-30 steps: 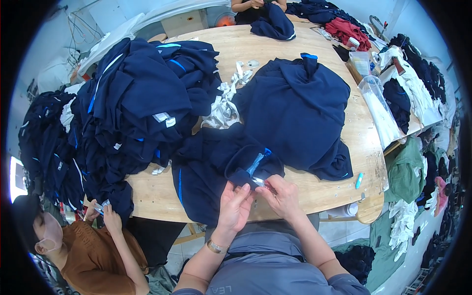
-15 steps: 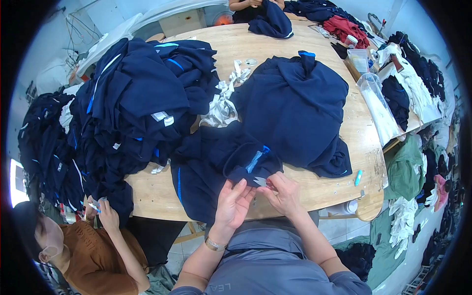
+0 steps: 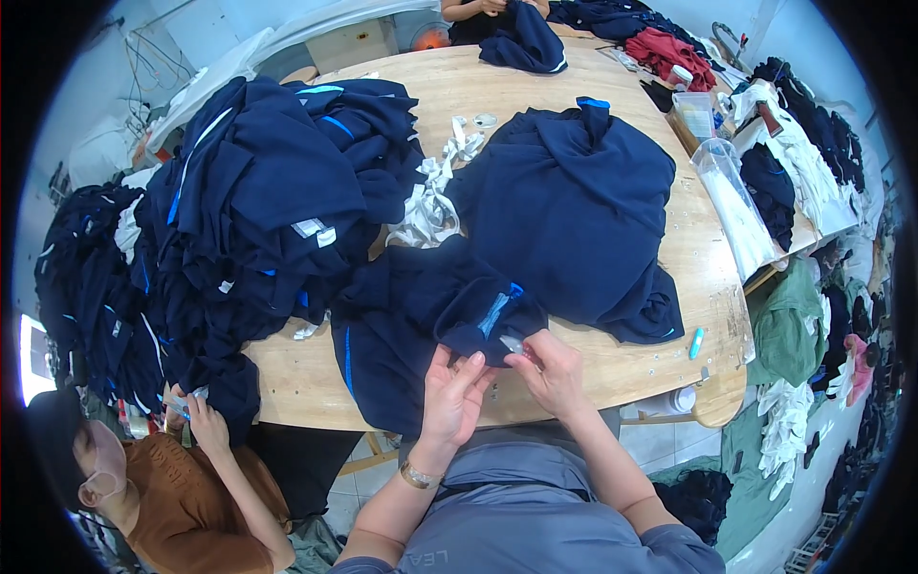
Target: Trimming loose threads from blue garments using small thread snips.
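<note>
While the right hand pinches a small white tag at the navy knit garment's edge, six o'clock on the wooden worktop, the open left hand steadies it; the tag might slip.

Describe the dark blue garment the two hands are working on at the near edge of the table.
The navy garment is soft knit-looking fabric, rumpled, lying on the round wooden table with its lower part hanging over the near edge. Bright blue trim shows at a folded section near its right side and as a thin stripe at its left. The right hand pinches that folded edge, holding a small pale item; the left hand touches the cloth beside it. A larger navy heap adjoins it behind.
</note>
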Tool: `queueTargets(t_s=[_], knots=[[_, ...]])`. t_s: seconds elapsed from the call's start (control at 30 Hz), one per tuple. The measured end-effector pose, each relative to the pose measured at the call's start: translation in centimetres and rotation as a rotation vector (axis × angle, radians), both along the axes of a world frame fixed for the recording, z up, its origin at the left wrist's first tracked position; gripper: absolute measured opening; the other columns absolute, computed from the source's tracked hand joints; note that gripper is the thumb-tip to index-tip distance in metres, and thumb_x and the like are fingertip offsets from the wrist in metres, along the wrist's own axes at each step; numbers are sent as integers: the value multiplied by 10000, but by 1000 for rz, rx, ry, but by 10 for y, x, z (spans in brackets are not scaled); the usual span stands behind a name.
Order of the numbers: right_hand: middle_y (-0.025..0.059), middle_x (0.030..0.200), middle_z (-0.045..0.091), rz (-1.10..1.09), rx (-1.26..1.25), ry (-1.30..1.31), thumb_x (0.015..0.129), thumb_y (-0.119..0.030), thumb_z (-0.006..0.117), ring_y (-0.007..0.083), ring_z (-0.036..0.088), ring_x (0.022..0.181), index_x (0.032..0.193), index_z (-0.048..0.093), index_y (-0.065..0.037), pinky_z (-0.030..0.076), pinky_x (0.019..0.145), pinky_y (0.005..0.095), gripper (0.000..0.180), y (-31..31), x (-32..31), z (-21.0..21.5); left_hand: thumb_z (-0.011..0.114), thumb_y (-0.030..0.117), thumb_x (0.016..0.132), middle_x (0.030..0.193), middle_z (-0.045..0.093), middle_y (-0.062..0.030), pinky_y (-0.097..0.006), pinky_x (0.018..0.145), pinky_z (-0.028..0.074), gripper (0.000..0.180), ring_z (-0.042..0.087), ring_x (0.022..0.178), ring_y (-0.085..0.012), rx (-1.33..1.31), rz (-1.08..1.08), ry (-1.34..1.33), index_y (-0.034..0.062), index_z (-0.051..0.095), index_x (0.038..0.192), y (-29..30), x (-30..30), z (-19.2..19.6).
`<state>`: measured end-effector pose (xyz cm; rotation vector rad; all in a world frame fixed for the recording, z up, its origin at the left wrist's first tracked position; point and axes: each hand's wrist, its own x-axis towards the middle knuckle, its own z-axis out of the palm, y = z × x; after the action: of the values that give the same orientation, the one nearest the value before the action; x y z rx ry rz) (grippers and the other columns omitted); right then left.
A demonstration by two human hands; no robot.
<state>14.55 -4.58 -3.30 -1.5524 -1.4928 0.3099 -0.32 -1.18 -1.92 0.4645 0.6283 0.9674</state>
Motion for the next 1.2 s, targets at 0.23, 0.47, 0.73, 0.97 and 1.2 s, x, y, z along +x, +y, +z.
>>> queueTargets(t_s=[0.23,0.47,0.73,0.97,1.2], knots=[[57,564,455,-45,-114,404,855,-265,613,146,445,515,793,516,-31,349,477,278,260,1,0,-4,467,56,892,1127,535,-71,-371,903,449,345,551,1040,-186,119,-39,47,60,402,1231,-2,-3,-11],[-39,582,370,27,-174,653,890,-288,570,47,329,572,772,481,-46,280,488,224,283,3,1,-19,322,274,983,1255,504,-103,-336,979,404,391,512,1131,-196,-8,-22,39,21,423,1264,1,-9,-28],[-9,579,419,109,-245,626,866,-296,597,64,368,539,780,528,-40,305,486,232,278,-1,-4,-16,380,222,968,974,598,-64,-257,867,399,310,535,928,-136,453,64,584,-25,565,1003,0,-9,-21],[80,582,484,152,-176,348,819,-285,632,188,470,495,751,534,-30,367,476,297,282,-4,-10,-2,550,116,868,706,532,-80,-252,727,371,157,426,628,-148,806,65,871,-3,650,889,8,-20,-33],[101,594,523,120,-153,78,798,-342,649,261,533,526,721,523,-41,397,471,341,335,-4,-12,3,591,64,823,712,563,-95,-274,659,407,114,486,631,-164,798,159,878,-6,652,890,4,-11,-18]])
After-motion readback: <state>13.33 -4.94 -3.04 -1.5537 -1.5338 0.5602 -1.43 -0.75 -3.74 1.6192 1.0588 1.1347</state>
